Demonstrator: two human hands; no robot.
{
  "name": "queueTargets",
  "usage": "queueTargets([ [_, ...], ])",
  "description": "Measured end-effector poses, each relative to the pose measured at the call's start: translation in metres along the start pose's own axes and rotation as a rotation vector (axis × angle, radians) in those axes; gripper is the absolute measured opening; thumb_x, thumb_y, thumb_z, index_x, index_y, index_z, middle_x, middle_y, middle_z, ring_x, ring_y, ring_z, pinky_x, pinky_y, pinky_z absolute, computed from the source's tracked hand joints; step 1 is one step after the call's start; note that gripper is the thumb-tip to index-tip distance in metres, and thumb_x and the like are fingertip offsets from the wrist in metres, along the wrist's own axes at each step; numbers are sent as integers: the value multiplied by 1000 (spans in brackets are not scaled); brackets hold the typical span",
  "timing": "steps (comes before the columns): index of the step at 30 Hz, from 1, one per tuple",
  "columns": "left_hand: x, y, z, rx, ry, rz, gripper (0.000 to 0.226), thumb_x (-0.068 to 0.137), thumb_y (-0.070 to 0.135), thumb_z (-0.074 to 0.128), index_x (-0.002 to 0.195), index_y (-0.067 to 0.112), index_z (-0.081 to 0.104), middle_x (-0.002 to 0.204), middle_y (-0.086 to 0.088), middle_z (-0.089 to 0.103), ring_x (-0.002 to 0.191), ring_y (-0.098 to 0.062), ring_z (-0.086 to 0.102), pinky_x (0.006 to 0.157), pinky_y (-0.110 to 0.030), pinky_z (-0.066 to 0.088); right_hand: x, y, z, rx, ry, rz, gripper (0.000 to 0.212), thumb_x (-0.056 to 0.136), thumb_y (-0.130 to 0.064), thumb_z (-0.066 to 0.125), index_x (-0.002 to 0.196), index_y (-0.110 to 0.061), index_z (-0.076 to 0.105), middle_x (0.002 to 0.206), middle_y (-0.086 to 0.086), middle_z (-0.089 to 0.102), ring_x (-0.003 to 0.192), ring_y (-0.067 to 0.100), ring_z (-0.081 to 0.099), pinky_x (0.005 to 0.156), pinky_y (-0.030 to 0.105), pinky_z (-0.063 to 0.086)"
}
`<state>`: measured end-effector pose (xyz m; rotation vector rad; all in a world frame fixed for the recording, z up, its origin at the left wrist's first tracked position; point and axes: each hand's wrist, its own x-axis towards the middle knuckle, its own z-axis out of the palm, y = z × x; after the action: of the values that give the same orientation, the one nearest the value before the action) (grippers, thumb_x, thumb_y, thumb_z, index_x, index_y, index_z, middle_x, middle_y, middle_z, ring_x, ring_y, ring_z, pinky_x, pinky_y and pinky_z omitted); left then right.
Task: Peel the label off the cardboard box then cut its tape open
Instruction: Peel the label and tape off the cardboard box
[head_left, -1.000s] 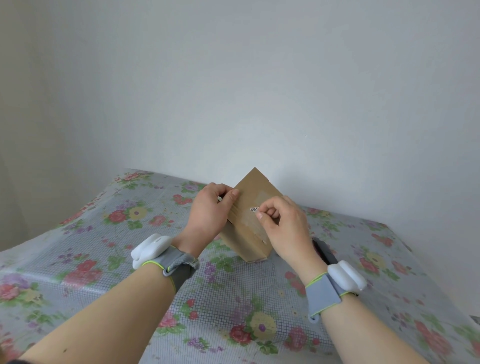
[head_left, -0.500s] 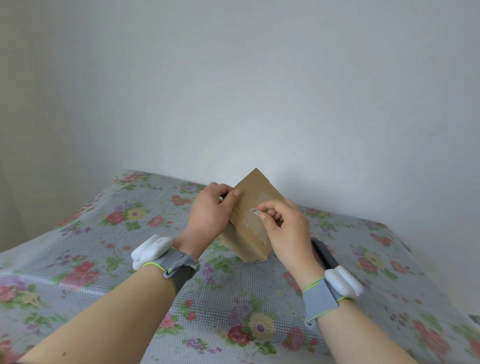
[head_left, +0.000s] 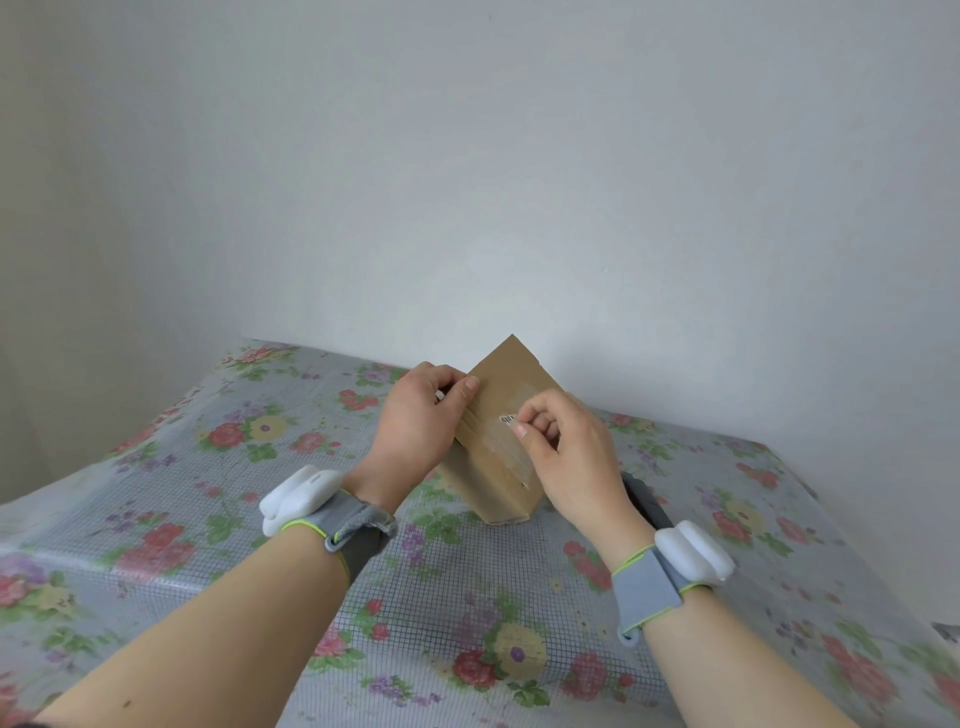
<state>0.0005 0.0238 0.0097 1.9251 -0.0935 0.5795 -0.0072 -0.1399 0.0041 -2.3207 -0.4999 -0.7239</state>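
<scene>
A small brown cardboard box (head_left: 511, 374) stands tilted on one corner on the table, its taped face turned to me. My left hand (head_left: 415, 421) grips its left edge, thumb on the front. My right hand (head_left: 563, 449) pinches a small white barcode label (head_left: 507, 419) between thumb and forefinger at the middle of the taped face. Clear tape (head_left: 498, 449) runs down that face. How much of the label is stuck to the box I cannot tell.
The table carries a floral mesh-pattern cloth (head_left: 218, 467). A dark grey handled tool (head_left: 644, 499) lies on the cloth just behind my right wrist, mostly hidden. A plain white wall (head_left: 519, 182) rises right behind the table's far edge.
My right hand has slid slightly down and right along the box face, still pinching the label. The left hand and the box have stayed put.
</scene>
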Motion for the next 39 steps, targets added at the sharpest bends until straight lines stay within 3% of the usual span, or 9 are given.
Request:
queueTargets([
  [3,1,0,1,14,-6,17,25,94,30,54,92,10,69,88,2,56,74,-7,49,64,-21,40,-2,1,0,3,38,-27,14,85,-14,64,95,-24,63,68,-8,47,69,11,45,65,26,42],
  [11,1,2,4,28,-19,30,25,94,30,54,92,11,69,88,1,56,73,-8,49,64,-22,40,-9,4,0,-191,143,-160,3,86,-18,64,84,-19,64,77,-5,56,77,16,48,64,26,38],
  [17,3,-2,3,28,-13,22,24,95,29,53,92,11,69,87,2,55,74,-8,49,65,-23,40,2,1,-4,-225,19,-186,4,87,-15,61,86,-18,59,74,-18,35,78,9,39,65,25,35],
  [22,3,-1,2,14,-16,-6,21,95,29,53,90,14,67,93,-2,58,78,-14,52,65,-26,40,1,2,-3,-222,-43,-173,4,89,-15,57,86,-15,55,81,-12,42,82,10,38,70,21,28],
  [27,3,1,2,17,-21,-8,21,95,29,53,89,14,67,93,-1,58,77,-13,51,65,-20,40,-5,3,-1,-160,27,-127,12,88,-15,59,99,-21,60,78,-15,38,82,7,38,68,21,28],
  [34,3,0,3,27,-31,2,25,95,29,53,92,10,68,93,-2,58,72,-5,49,66,-23,41,2,4,-4,-157,-16,-139,2,88,-21,60,89,-22,59,68,-14,37,75,9,39,65,24,32],
  [39,4,3,5,38,-44,21,25,94,31,54,90,11,69,93,-2,58,73,-5,49,64,-20,40,8,4,-8,-155,-58,-131,11,89,-27,59,83,-20,53,66,-12,38,74,11,40,64,24,30],
])
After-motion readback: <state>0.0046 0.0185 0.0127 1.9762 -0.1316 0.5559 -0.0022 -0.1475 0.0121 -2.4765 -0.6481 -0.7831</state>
